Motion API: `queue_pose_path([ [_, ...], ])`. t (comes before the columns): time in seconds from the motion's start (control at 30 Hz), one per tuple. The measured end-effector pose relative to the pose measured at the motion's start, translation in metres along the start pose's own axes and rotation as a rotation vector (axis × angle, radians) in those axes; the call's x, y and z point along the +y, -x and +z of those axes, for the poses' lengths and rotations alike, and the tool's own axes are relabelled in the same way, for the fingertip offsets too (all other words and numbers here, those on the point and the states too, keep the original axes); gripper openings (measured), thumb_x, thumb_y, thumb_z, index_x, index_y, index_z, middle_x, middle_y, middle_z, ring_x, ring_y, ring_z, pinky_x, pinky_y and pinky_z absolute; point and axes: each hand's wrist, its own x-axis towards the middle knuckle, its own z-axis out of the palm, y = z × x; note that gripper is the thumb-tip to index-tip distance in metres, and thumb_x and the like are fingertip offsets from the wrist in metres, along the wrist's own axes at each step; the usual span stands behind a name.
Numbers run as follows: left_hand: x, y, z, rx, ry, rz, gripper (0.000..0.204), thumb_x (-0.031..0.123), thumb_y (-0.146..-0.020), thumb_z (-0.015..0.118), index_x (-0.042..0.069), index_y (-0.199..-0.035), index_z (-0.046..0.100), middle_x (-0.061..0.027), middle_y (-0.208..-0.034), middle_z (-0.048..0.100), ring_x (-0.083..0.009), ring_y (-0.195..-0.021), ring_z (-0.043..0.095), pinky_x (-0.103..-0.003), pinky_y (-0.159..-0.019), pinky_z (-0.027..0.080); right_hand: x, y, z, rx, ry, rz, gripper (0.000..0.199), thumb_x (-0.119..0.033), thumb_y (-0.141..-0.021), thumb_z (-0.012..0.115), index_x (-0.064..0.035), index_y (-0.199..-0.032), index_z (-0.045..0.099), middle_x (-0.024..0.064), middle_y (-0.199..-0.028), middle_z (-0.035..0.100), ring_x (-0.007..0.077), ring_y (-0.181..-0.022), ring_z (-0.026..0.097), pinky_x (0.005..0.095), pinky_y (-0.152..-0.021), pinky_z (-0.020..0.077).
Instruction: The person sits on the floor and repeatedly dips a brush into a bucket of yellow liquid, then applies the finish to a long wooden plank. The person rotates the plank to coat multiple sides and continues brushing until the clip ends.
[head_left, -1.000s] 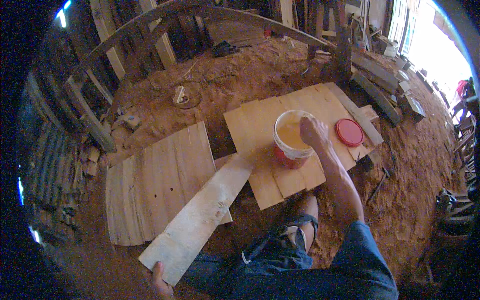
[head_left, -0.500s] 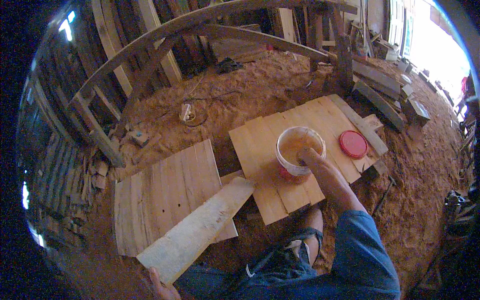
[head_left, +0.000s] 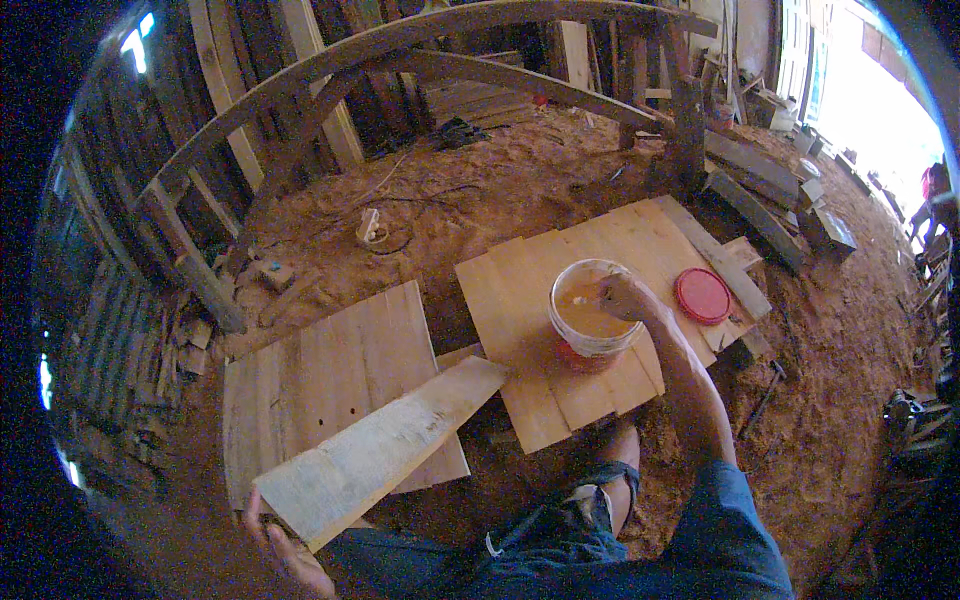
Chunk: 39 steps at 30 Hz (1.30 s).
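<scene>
A long pale board [head_left: 370, 450] with a rough whitish face slants across the left side of my lap. My left hand [head_left: 282, 550] grips its near end, fingers along the edge. The board's far end rests by the right-hand wooden panel. My right hand [head_left: 628, 298] is at the right inside rim of a white plastic bucket [head_left: 590, 342] holding orange-brown liquid. Its fingers are curled together; what they hold, if anything, I cannot make out. The bucket stands on a panel of joined planks [head_left: 530, 390]. Right of it on this panel lies a round red lid [head_left: 704, 296].
Another plank panel [head_left: 325, 370] lies at the left, partly under the pale board. A hammer-like tool [head_left: 765, 395] is on the dirt floor at the right. A wooden frame [head_left: 690, 130] and stacked timber [head_left: 755, 215] stand beyond. A small white container [head_left: 372, 228] sits near a cable.
My right hand has drawn up from the liquid toward the bucket's right rim. The pale board's near end has shifted left and slightly up with my left hand.
</scene>
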Motion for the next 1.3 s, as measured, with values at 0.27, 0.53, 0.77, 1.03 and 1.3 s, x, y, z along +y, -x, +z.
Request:
queue_pose_path([
  [0.27,0.015,-0.014,-0.009,-0.170,-0.301,0.174,0.062,0.043,-0.090,0.064,-0.002,-0.130,0.051,-0.0215,-0.125,0.057,-0.0328,-0.109,0.059,-0.045,-0.093,0.046,-0.015,0.054,-0.007,0.317,-0.125,0.180,0.029,-0.034,-0.091,0.055,-0.0076,-0.092,0.069,0.0213,-0.090,0.068,0.0421,-0.084,0.066,0.0508,-0.070,0.0516],
  [0.53,0.032,-0.035,-0.013,-0.174,-0.575,0.380,0.050,0.034,-0.085,0.068,0.002,-0.121,0.057,-0.0186,-0.115,0.060,-0.0349,-0.107,0.058,-0.048,-0.093,0.045,-0.039,0.049,-0.012,0.160,-0.011,0.339,0.025,-0.028,-0.091,0.056,-0.0112,-0.104,0.070,0.0181,-0.103,0.068,0.0376,-0.093,0.066,0.0473,-0.080,0.0522],
  [0.77,0.027,-0.044,-0.005,-0.235,-0.703,0.647,0.039,0.025,-0.081,0.069,0.006,-0.114,0.060,-0.0158,-0.107,0.062,-0.0360,-0.108,0.055,-0.051,-0.095,0.043,-0.015,-0.018,0.029,-0.010,0.247,0.065,0.031,-0.028,-0.088,0.061,-0.0122,-0.114,0.068,0.0152,-0.103,0.069,0.0312,-0.094,0.067,0.0424,-0.084,0.0525],
  [1.03,0.042,-0.030,0.013,-0.305,-0.861,0.622,0.040,0.033,-0.079,0.072,0.004,-0.105,0.062,-0.0152,-0.099,0.063,-0.0376,-0.107,0.053,-0.053,-0.095,0.041,0.008,-0.039,0.072,-0.132,0.271,0.041,0.031,-0.028,-0.087,0.063,-0.0103,-0.111,0.069,0.0147,-0.100,0.070,0.0290,-0.092,0.067,0.0410,-0.083,0.0526],
  [1.3,0.068,-0.021,0.023,-0.374,-0.717,0.510,0.054,0.047,-0.085,0.069,0.000,-0.111,0.062,-0.0207,-0.101,0.065,-0.0415,-0.095,0.061,-0.050,-0.085,0.048,0.021,-0.020,0.084,-0.249,0.238,-0.006,0.031,-0.029,-0.086,0.065,-0.0083,-0.109,0.070,0.0141,-0.096,0.071,0.0267,-0.089,0.067,0.0397,-0.081,0.0527],
])
